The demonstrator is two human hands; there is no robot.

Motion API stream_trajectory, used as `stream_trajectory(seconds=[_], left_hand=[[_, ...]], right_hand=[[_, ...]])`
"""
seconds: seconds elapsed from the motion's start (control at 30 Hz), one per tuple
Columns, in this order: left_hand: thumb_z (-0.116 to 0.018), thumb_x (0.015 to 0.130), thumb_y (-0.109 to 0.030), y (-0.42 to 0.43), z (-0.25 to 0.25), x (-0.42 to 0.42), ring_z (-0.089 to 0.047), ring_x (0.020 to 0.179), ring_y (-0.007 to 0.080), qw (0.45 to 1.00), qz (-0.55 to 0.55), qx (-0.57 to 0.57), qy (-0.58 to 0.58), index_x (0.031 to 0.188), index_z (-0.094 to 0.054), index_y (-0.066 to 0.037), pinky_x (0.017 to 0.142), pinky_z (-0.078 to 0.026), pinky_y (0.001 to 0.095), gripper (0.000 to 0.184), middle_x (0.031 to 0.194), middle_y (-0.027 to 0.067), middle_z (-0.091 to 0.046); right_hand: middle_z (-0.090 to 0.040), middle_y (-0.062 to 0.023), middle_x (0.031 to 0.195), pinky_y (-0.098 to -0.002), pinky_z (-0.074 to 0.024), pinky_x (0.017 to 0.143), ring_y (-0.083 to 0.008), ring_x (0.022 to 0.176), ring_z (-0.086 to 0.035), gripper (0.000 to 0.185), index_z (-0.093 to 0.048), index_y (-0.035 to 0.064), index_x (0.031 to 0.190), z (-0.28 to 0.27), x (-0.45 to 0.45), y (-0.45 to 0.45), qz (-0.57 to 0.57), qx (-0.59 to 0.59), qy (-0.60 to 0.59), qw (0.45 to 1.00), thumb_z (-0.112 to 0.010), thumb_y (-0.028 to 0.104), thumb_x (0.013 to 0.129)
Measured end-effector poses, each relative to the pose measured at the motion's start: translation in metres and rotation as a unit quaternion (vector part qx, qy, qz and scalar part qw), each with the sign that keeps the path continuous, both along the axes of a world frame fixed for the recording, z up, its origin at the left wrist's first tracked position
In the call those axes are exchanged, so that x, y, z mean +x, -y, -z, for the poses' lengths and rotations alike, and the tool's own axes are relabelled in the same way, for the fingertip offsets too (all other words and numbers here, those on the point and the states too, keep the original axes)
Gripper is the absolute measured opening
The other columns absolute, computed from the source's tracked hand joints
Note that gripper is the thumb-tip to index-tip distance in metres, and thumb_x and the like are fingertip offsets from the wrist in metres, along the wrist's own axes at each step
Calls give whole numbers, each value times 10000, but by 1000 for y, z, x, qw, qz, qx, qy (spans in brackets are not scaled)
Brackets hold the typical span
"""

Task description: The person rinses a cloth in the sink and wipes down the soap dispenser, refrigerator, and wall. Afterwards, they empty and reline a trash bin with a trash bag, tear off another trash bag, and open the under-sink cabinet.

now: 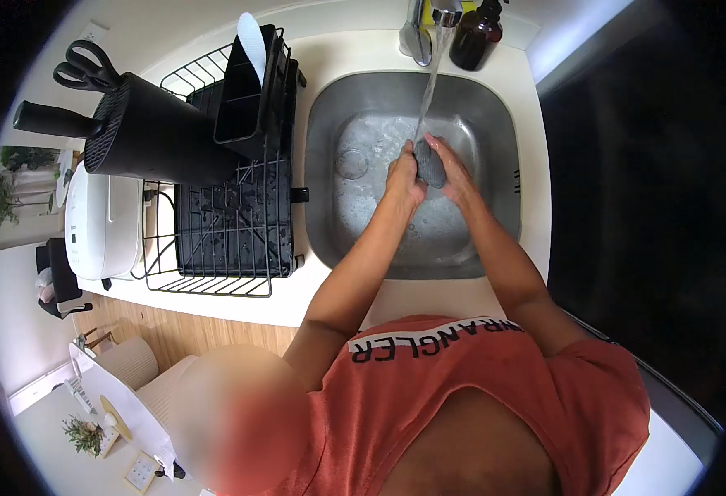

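Note:
Over the metal sink (495,223), a dark grey object, perhaps an avocado or a sponge (431,164), is held between my two hands. My left hand (404,176) has its fingers and thumb pressed against its left side. On its right side, my right hand (454,169) curls round it with the fingertips near its top. A stream of water from the faucet (446,15) runs down onto the object and my fingertips. Water lies on the sink's bottom, and the palms are mostly hidden.
Left of the sink is a black wire dish rack (206,285) with a black utensil holder (243,116). A knife block (160,128) with scissors and a knife stands there, beside a white appliance (102,223). A brown bottle (476,37) is right of the faucet.

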State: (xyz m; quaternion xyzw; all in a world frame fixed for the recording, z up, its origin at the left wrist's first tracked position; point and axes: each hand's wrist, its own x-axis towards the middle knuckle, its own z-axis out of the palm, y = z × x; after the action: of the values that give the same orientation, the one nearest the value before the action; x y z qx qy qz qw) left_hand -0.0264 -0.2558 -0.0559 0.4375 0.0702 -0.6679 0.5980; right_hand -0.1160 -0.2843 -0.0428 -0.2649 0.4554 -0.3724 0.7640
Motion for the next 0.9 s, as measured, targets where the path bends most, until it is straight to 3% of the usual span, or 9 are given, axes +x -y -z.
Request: stream_trajectory(seconds=[0.07,0.2,0.27,0.43,0.5,0.63,0.73,0.8,0.9], left_hand=[[-314,938,-365,-2,5,-4,-479,1058,272,999,-36,-3,-19,1188,-440,-114,906,-376,479,376,1172,134,-488],[-317,899,-503,-9,14,12,-459,1096,274,996,63,52,-37,1219,-423,-156,904,-340,554,484,1213,121,-468],[-317,850,-602,-13,-2,22,-459,1105,275,963,67,135,-221,1222,-423,-158,877,-325,604,589,1215,120,-474],[-482,851,-406,2,47,24,-508,1043,280,986,59,5,-153,1112,-500,-119,898,-384,496,389,1101,128,-542],[-533,747,-78,6,52,17,-558,923,272,966,-56,-70,-242,1040,-527,-48,805,-465,415,295,1065,160,-546],[-466,711,32,4,34,-4,-593,763,234,933,-148,-245,-217,855,-579,0,716,-491,339,186,933,159,-593],[-449,681,92,-12,-13,-13,-595,722,252,972,-166,-157,51,808,-589,-3,758,-467,352,211,900,135,-611],[-434,639,75,-18,-20,-17,-594,665,262,763,-138,-377,506,705,-597,5,728,-456,350,190,878,159,-615],[-527,591,-22,-18,24,-52,-564,687,264,649,-111,-265,704,599,-611,-54,698,-442,375,90,784,103,-595]], right_hand=[[-574,-22,875,-247,-416,737,-114,822,-535,170,-568,62,917,20,1,8,0,55,129,990,-630,146,782],[-579,-24,928,-290,-431,774,-148,868,-553,244,-554,50,944,17,17,5,-105,-131,-23,985,-655,54,722],[-615,-43,806,-280,-448,738,-171,748,-588,226,-555,21,932,14,26,1,-25,-514,-209,832,-646,62,729],[-614,-83,774,-276,-436,753,-172,740,-577,105,-565,-6,785,-4,20,-20,-82,-498,-175,845,-621,77,751],[-580,-78,701,-286,-444,694,-177,673,-558,179,-529,17,663,3,20,-23,74,-232,-21,970,-622,130,767],[-530,-55,625,-286,-447,659,-178,626,-537,223,-507,57,643,27,11,-6,216,8,214,953,-624,191,776],[-505,-42,634,-293,-458,696,-184,665,-542,213,-512,87,655,63,4,8,167,87,267,945,-633,221,768],[-525,-41,693,-297,-463,712,-183,696,-546,175,-517,82,738,74,3,11,15,-89,192,977,-616,218,785],[-462,-26,581,-269,-451,630,-163,587,-498,185,-468,84,756,22,0,-3,-182,-359,47,914,-566,223,829]])
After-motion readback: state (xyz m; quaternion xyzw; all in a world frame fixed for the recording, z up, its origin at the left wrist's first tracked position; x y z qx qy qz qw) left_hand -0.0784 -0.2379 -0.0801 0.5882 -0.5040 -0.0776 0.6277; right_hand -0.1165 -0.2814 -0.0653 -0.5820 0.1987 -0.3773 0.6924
